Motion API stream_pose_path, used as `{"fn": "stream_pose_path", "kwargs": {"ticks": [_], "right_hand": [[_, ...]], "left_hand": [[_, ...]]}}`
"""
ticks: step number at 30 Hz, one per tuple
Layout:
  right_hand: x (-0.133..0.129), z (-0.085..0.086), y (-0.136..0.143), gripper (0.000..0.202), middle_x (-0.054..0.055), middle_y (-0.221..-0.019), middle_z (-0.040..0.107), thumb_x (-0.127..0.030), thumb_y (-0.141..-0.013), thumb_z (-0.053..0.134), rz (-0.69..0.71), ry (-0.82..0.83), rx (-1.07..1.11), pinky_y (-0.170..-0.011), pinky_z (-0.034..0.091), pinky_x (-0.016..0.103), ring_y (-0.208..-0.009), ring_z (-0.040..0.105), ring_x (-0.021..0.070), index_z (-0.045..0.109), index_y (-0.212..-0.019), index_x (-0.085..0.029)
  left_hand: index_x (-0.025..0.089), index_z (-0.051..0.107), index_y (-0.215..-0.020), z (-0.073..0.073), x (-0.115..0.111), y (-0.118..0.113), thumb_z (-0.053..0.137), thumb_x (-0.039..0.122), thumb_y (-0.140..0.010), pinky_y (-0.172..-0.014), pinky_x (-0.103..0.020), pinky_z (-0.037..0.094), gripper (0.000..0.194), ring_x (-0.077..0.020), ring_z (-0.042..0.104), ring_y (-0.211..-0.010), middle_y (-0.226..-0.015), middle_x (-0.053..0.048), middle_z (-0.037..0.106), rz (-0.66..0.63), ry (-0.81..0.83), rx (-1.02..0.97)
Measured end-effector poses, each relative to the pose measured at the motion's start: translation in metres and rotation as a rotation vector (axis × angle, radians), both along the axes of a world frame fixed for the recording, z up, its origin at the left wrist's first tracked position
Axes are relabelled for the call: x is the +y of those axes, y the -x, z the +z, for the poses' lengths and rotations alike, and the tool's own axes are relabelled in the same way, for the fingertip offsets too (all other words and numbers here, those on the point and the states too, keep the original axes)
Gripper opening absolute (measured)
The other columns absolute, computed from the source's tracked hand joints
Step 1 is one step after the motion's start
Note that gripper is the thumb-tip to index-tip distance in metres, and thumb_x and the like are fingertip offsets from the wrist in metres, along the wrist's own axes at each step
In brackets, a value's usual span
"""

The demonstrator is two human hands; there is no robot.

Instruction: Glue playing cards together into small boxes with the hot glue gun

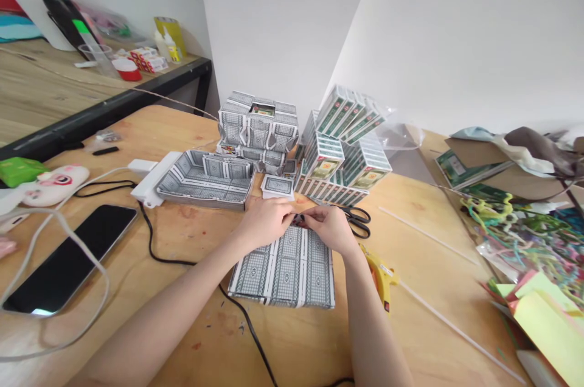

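My left hand (269,221) and my right hand (331,226) meet at the far edge of a flat panel covered in grey-backed playing cards (283,271). Both have their fingers closed in a pinch around a small dark piece with a reddish patch (298,220); it looks like part of a playing card, but fingers mostly cover it. Just beyond my left hand lies a stack of playing cards (278,185). Black-handled scissors (359,221) lie beside my right hand, their blades partly hidden. A yellow glue gun (382,274) rests right of the panel.
Behind stand an open card-covered tray (214,177), a card-covered box (258,128) and stacked card packs (340,149). A white power strip (157,180), black cable (171,261) and phone (73,259) lie left. Glue sticks (429,235), colourful strands (529,229) and paper (547,326) lie right.
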State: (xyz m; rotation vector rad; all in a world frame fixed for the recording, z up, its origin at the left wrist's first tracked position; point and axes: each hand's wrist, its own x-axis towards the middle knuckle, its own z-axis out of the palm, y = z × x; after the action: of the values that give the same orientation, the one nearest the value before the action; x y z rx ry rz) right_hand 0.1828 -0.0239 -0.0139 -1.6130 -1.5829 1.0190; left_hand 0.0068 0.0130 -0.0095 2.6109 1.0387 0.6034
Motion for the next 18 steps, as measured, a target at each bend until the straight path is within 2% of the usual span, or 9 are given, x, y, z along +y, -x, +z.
{"fn": "stream_pose_path", "kwargs": {"ticks": [6,12,18], "right_hand": [[-0.0035,0.0098,0.001,0.018,0.001,-0.07,0.069,-0.018,-0.073,0.053,0.045,-0.128,-0.237,-0.059,0.046,0.022,-0.062,0.062,0.014,0.071,-0.077,-0.019],[-0.0048,0.0104,0.0058,0.017,-0.001,-0.06,0.062,-0.016,-0.075,0.05,0.098,-0.24,-0.353,-0.053,0.039,0.02,-0.054,0.053,0.0102,0.065,-0.068,-0.017],[-0.0038,0.0065,0.0085,0.012,0.0,-0.061,0.062,-0.015,-0.072,0.052,0.037,-0.22,-0.371,-0.054,0.04,0.02,-0.055,0.055,0.0111,0.059,-0.063,-0.017]], "left_hand": [[0.019,0.064,-0.073,0.0019,0.0005,-0.0003,0.045,0.023,-0.085,-0.058,-0.026,0.036,0.023,-0.0142,0.055,-0.066,-0.07,-0.001,0.06,-0.022,0.006,0.029],[0.019,0.065,-0.073,0.0017,0.001,-0.0021,0.046,0.023,-0.085,-0.058,-0.026,0.035,0.023,-0.0141,0.055,-0.066,-0.07,-0.001,0.061,-0.017,-0.016,0.034],[0.017,0.064,-0.07,0.0019,0.0005,-0.0031,0.046,0.023,-0.083,-0.06,-0.027,0.038,0.023,-0.0157,0.057,-0.066,-0.072,-0.002,0.063,0.021,-0.002,0.022]]}}
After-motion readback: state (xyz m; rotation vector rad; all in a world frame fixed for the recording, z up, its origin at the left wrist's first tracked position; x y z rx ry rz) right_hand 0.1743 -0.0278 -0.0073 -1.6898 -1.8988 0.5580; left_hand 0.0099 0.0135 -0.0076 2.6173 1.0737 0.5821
